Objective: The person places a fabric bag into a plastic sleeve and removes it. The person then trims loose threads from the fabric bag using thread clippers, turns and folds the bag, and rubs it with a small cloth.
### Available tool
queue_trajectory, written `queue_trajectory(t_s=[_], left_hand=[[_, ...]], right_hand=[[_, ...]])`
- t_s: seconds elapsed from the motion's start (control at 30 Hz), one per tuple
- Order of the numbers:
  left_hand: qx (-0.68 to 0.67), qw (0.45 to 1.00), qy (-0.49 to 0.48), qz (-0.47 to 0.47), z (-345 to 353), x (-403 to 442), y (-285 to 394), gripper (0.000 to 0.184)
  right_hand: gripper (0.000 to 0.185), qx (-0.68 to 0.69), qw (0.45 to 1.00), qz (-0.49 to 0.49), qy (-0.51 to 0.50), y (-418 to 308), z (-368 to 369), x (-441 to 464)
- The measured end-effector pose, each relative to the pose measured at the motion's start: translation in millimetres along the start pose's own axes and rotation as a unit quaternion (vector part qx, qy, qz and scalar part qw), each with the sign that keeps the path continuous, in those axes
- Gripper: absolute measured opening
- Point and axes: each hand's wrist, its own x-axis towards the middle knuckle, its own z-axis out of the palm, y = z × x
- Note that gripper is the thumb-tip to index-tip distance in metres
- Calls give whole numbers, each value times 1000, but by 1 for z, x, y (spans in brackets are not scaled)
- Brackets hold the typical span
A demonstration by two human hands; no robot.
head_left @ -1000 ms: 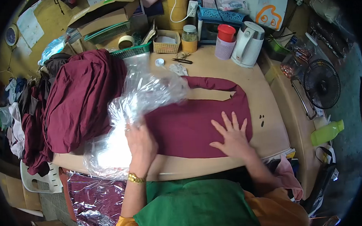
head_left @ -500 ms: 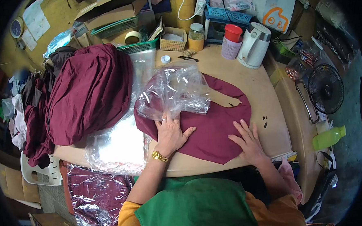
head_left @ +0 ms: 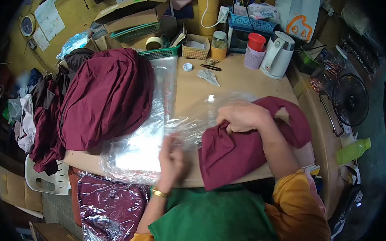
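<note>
My right hand (head_left: 245,116) is closed on a piece of maroon fabric (head_left: 234,157), which is bunched under the fingers and has an opening at its far right end. A clear plastic bag (head_left: 191,125), blurred by motion, lies between my two hands, partly behind the right one. My left hand (head_left: 172,158), with a gold watch at its wrist, is smeared beside the bag's near left side. Its fingers look curled, but whether they hold the plastic is unclear. Close to it on the left lies a stack of flat clear plastic bags (head_left: 136,156).
A large heap of maroon fabric (head_left: 106,99) covers the table's left side. Along the back stand a basket (head_left: 195,47), a jar (head_left: 219,45), a red cup (head_left: 256,42) and a kettle (head_left: 277,55). Black tweezers (head_left: 210,67) and a white scrap (head_left: 208,78) lie before them.
My right hand has swung left and up and now grips the fabric, which has shifted right and bunched. The bag has been drawn out flat, and my left hand has come off the fabric.
</note>
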Motion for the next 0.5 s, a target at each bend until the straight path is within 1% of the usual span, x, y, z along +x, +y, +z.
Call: queue_trajectory(t_s=[0.03, 0.07, 0.1, 0.13, 0.17, 0.2, 0.23, 0.27, 0.3, 0.33, 0.37, 0.43, 0.47, 0.5], left_hand=[[-5, 997, -2, -76, -34, 2, -6, 64], [-3, 995, 94, -26, -53, 10, -3, 67], [0, 982, 188, 24, -69, 18, 5, 70], [-20, 983, 181, 2, -84, 18, 22, 75], [-40, 984, 173, -21, -96, 18, 37, 81], [-53, 979, 196, 3, -98, 19, 44, 76], [-51, 979, 196, 2, -105, 17, 42, 76], [59, 986, 152, 22, -115, 11, 38, 70], [168, 979, 106, 41, -124, 5, 36, 64], [169, 979, 111, -5, -131, 2, 39, 53], [168, 979, 112, -6, -142, -6, 37, 53], [281, 959, 1, -44, -163, -18, 37, 61], [374, 924, -55, -56, -168, -20, 50, 55], [373, 924, -53, -58, -168, -21, 48, 55]], right_hand=[[20, -2, 1000, -3, 1, 16, 18, 15], [22, 69, 997, -40, -2, 33, 36, 28], [25, 140, 987, -76, -6, 44, 49, 37], [25, 139, 987, -78, -6, 49, 57, 41], [25, 180, 980, -74, 32, 51, 65, 44], [25, 221, 970, -70, 71, 53, 69, 45], [25, 222, 970, -71, 71, 54, 69, 44], [28, 187, 969, -84, 136, 56, 70, 42], [31, 150, 964, -96, 200, 59, 70, 39], [31, 150, 964, -96, 199, 66, 72, 34], [30, 142, 972, -60, 175, 76, 76, 27], [29, 135, 979, -24, 148, 80, 79, 19], [33, 128, 986, -2, 108, 79, 78, 14], [36, 121, 990, 19, 66, 75, 72, 9]])
